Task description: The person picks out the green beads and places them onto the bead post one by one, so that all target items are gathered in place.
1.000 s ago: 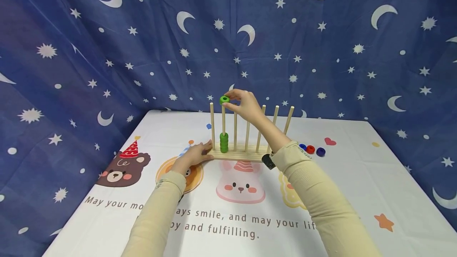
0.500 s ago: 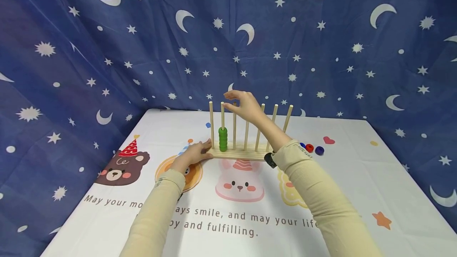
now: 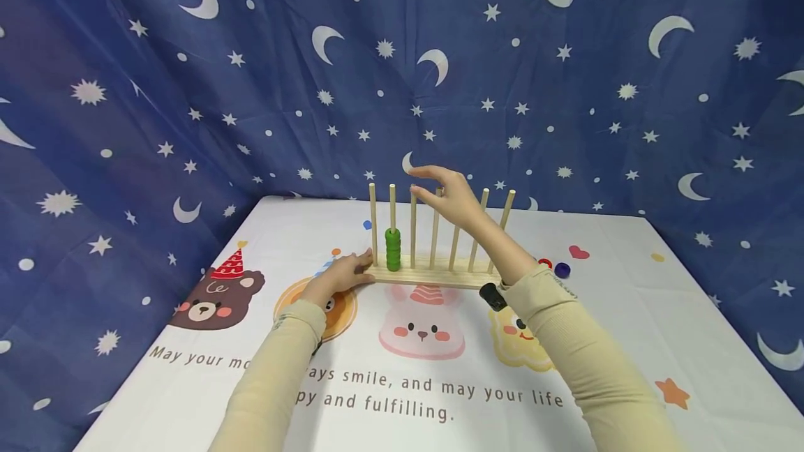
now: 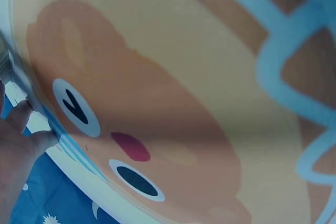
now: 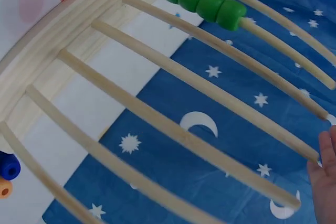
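Change: we see the green ring, pinched above the rod a second ago, now stacked with the green rings (image 3: pixel 393 250).
Right hand (image 3: pixel 453 198): spread, empty, drifting right.
Left hand (image 3: pixel 342 273): fingers flat, steadying the rack (image 3: pixel 433 275).

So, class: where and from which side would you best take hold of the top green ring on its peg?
Pinch the top green ring by its rounded outer rim, thumb and finger on opposite sides, coming down from above. It is threaded on an upright peg with more rings beneath, so it can probably only lift straight up. The right hand hangs open nearby.
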